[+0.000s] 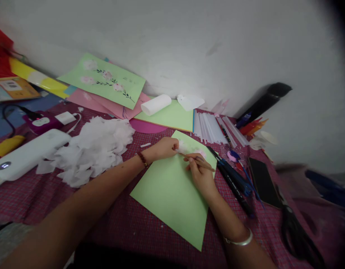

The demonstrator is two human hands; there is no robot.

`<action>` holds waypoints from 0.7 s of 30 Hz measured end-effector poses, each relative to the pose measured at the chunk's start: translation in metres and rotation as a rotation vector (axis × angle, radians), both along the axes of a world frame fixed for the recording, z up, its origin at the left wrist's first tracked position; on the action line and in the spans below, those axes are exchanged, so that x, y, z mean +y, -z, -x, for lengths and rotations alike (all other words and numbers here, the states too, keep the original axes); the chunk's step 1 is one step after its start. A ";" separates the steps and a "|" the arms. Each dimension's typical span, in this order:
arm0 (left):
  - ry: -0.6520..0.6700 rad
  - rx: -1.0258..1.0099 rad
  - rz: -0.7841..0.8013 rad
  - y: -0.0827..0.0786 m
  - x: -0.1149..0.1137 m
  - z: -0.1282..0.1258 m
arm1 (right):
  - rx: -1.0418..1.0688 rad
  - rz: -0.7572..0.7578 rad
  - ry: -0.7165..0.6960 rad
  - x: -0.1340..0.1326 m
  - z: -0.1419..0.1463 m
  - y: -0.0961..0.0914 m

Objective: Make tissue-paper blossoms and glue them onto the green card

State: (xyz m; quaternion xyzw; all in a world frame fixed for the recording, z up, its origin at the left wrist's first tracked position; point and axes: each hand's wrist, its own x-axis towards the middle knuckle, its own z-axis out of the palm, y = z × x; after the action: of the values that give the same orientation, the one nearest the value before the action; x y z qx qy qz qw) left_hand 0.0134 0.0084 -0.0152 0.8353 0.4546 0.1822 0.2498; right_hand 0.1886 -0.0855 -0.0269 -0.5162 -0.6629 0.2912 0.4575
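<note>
A pale green paper sheet [172, 198] lies at a slant on the checked cloth, under both hands. My left hand [167, 148] is closed in a pinch at its upper part; a bit of white shows at the fingertips, but I cannot tell whether they hold it. My right hand [202, 177] grips a slim wooden stick [204, 164], its thin end pointing at the left fingertips. Just beyond the fingers, a white and pinkish paper flower [182, 144] sits on the sheet. A heap of cut white tissue paper [96, 145] lies left of my left hand.
Right of the sheet are a black marker [235, 190], a dark blue cutter-like tool [236, 175], a phone [263, 181] and black scissors [297, 231]. Behind stand glue sticks [207, 127], a white roll [156, 104] and a flower-decorated green sheet [105, 80]. A white device [35, 153] lies left.
</note>
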 end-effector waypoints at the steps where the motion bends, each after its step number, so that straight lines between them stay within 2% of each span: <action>1: -0.003 -0.006 -0.003 0.001 0.000 0.000 | -0.030 -0.006 -0.004 0.000 0.000 0.000; 8: -0.004 -0.034 0.011 -0.005 -0.003 -0.003 | -0.117 -0.031 -0.008 0.000 0.000 0.003; 11: 0.003 -0.065 0.033 -0.007 -0.001 -0.002 | -0.202 -0.089 -0.004 0.000 -0.001 0.005; 13: -0.009 -0.140 0.087 -0.006 0.001 0.001 | -0.304 -0.162 -0.033 -0.001 -0.002 0.006; 18: -0.089 -0.426 0.415 -0.008 0.002 0.009 | -0.700 -0.308 -0.162 -0.009 0.000 0.001; 21: -0.110 -0.380 0.404 -0.009 0.000 0.008 | -0.940 -0.330 -0.179 -0.013 0.004 -0.005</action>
State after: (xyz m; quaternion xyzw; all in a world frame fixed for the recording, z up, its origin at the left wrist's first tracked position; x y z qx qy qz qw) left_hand 0.0050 0.0087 -0.0058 0.6936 0.4712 0.2546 0.4817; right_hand 0.1843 -0.0986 -0.0217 -0.4534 -0.8761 -0.0431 0.1583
